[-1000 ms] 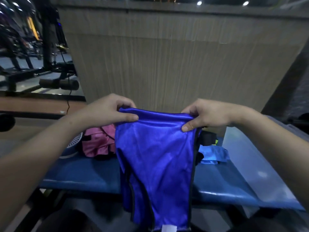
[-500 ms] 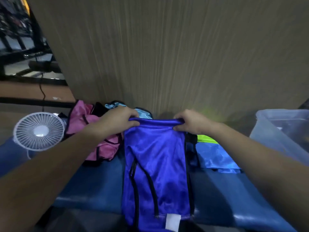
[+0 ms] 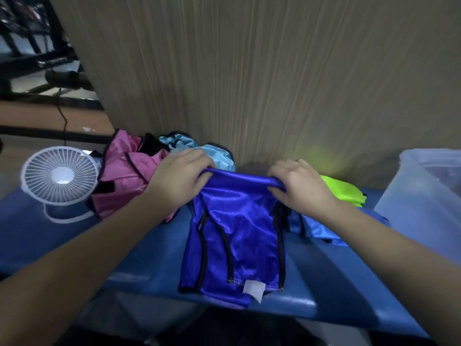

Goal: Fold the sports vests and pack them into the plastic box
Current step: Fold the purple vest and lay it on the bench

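Royal-blue satin vest [image 3: 237, 243] with black trim lying lengthwise on blue tabletop [image 3: 139, 265], white tag hanging at near edge. Translucent plastic box [image 3: 424, 206] sitting far right.

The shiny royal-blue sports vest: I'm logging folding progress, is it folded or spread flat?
Folded lengthwise: the shiny royal-blue sports vest lies on the blue padded bench with black trims stacked; left hand and right hand grip its far edge.

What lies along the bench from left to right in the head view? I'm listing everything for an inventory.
White fan → pink vest → left hand → dark blue vest → right hand → green vest → plastic box.
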### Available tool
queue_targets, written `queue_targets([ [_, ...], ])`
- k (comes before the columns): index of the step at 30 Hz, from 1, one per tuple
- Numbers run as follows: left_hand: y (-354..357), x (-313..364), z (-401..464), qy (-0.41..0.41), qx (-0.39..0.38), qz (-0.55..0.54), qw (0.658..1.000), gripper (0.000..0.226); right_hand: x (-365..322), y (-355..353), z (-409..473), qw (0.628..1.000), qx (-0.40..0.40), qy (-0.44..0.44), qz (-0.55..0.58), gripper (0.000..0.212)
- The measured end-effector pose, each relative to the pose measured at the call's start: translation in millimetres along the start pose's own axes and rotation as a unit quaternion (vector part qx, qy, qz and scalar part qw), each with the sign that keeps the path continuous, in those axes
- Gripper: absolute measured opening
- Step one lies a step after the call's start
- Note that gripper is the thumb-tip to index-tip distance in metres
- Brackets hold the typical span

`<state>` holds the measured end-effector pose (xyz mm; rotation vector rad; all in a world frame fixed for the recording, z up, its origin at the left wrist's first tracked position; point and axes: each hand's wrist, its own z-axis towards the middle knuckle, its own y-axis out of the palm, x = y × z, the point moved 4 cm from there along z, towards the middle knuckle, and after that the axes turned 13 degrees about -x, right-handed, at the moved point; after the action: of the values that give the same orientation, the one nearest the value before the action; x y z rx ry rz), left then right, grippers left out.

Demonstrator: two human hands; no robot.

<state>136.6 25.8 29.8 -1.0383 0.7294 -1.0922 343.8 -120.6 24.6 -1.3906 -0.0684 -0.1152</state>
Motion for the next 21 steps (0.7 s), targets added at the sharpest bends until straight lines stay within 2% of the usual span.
queue_targets([
  [5,-7.7,30.3,-52.5,0.027,-0.007,0.003,1.000,0.019,-36.3,-11.6,-42.4,0.998,0.018,-0.029,-0.043,0.019],
  [8,-5.3,41.7,-80.9,0.035,-0.014,-0.007,0.999,0.014,-56.1,-11.2,-65.6,0.997,0.015,-0.032,-0.062,0.027],
  [13,16.2,57.9,-126.5,0.061,-0.068,0.012,0.996,0.011,-92.7,2.1,-104.0,0.997,0.010,-0.060,-0.051,0.036],
  [21,28.0,77.2,-158.6,0.076,-0.132,-0.004,0.988,0.021,-115.1,25.5,-130.9,0.994,-0.083,-0.060,-0.026,0.040],
])
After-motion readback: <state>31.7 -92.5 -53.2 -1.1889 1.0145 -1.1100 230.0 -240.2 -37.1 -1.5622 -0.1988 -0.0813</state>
